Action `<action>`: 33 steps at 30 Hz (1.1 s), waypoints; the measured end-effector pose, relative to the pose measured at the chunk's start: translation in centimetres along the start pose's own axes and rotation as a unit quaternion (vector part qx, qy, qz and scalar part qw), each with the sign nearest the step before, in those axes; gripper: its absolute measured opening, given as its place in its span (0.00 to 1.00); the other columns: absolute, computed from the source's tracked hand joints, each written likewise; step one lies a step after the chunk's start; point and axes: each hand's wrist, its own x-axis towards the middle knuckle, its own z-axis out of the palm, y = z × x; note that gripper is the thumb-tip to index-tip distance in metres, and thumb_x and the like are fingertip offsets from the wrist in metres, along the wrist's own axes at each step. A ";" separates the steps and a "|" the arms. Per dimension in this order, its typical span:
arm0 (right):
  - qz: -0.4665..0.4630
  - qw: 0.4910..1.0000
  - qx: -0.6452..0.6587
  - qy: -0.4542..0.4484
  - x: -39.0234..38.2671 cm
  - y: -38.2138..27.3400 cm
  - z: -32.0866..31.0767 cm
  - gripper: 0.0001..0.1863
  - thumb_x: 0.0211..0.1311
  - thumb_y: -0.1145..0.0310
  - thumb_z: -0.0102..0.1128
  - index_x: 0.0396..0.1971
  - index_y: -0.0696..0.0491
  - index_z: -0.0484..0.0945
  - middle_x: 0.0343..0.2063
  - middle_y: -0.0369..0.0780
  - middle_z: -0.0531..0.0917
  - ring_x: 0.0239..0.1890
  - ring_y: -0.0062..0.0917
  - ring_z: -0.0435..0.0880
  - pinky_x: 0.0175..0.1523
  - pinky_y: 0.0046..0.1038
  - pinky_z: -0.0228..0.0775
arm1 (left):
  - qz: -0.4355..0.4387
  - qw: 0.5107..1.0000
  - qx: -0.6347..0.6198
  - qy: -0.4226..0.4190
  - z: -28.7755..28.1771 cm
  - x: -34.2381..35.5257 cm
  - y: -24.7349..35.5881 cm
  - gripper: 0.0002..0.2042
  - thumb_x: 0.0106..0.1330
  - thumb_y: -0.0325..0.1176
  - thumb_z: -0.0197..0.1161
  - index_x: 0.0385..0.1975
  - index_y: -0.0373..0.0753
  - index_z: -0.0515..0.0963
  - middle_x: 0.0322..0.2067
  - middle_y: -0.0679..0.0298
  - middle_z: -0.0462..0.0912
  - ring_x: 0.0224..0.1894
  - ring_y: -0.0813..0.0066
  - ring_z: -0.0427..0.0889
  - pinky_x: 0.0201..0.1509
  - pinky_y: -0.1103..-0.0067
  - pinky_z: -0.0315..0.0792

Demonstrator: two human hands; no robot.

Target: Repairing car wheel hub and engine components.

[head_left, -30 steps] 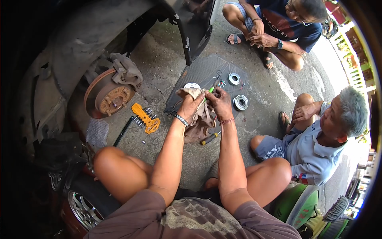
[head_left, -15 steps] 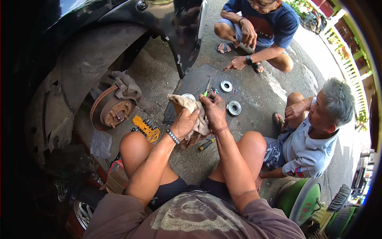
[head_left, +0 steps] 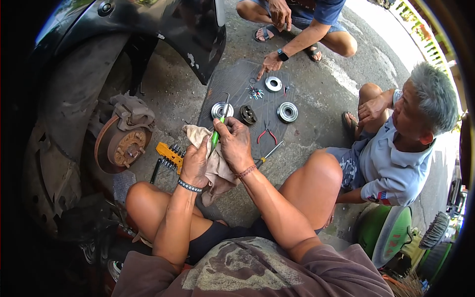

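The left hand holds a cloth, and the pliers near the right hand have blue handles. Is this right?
Not quite: the head view shows that the pliers near the right hand have red handles. The left hand does hold a cloth.

One car fender (head_left: 163, 24), black and glossy, paint chipped near its lower tip, to my upper left. One brake disc (head_left: 118, 151), rust-brown, below the fender; one caliper (head_left: 132, 113), grey, seated over the disc's upper edge. One grey pavement (head_left: 336, 44), cracked and stained. Two persons, squatting low: one in pale blue polo (head_left: 393, 158) and patterned shorts, at right; one in dark blue shirt (head_left: 329, 11) and sandals, farther off. One green rounded object (head_left: 386, 230), grey-rimmed, kind unclear. One grey-bristled brush (head_left: 435, 231), just beside it.
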 end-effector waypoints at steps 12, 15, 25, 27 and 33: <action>0.071 0.962 0.179 -0.192 2.3 0.8 -1.0 0.09 0.70 0.66 0.53 0.36 0.57 0.76 0.26 0.30 0.77 0.26 0.10 0.71 0.32 0.16 0.65 | -0.145 0.958 -0.225 -0.104 -0.4 -0.7 -1.3 0.22 0.74 0.44 0.39 0.61 0.40 0.66 0.53 0.57 0.77 0.52 0.61 0.80 0.57 0.64 0.75; 0.060 0.945 0.260 -0.191 2.2 0.0 -0.9 0.10 0.69 0.66 0.54 0.36 0.58 0.76 0.25 0.29 0.76 0.26 0.10 0.71 0.31 0.17 0.64 | -0.132 0.945 -0.263 -0.143 0.7 -1.3 -1.2 0.24 0.74 0.46 0.39 0.64 0.41 0.64 0.57 0.56 0.74 0.55 0.59 0.78 0.60 0.62 0.73; 0.070 0.993 0.020 0.094 4.5 4.2 -3.3 0.16 0.63 0.60 0.60 0.27 0.60 0.80 0.18 0.34 0.77 0.21 0.18 0.73 0.27 0.25 0.64 | 0.059 0.914 0.396 0.066 1.8 -0.1 -3.8 0.15 0.73 0.38 0.52 0.43 0.30 0.76 0.37 0.59 0.82 0.41 0.71 0.81 0.42 0.76 0.72; 0.019 0.977 -0.073 0.197 8.2 5.7 -5.5 0.17 0.62 0.59 0.60 0.27 0.61 0.80 0.18 0.40 0.79 0.21 0.24 0.76 0.30 0.30 0.66 | 0.222 0.862 0.455 0.035 4.5 -3.0 -3.1 0.16 0.69 0.37 0.55 0.34 0.26 0.78 0.28 0.43 0.81 0.33 0.49 0.82 0.40 0.66 0.72; 0.047 0.903 -0.407 0.132 19.9 12.9 -9.6 0.23 0.58 0.50 0.58 0.36 0.57 0.84 0.36 0.53 0.84 0.43 0.45 0.83 0.49 0.39 0.73 | -0.019 0.759 0.645 -0.084 2.8 -3.2 -0.5 0.17 0.67 0.40 0.57 0.37 0.27 0.79 0.33 0.41 0.82 0.38 0.44 0.82 0.43 0.62 0.73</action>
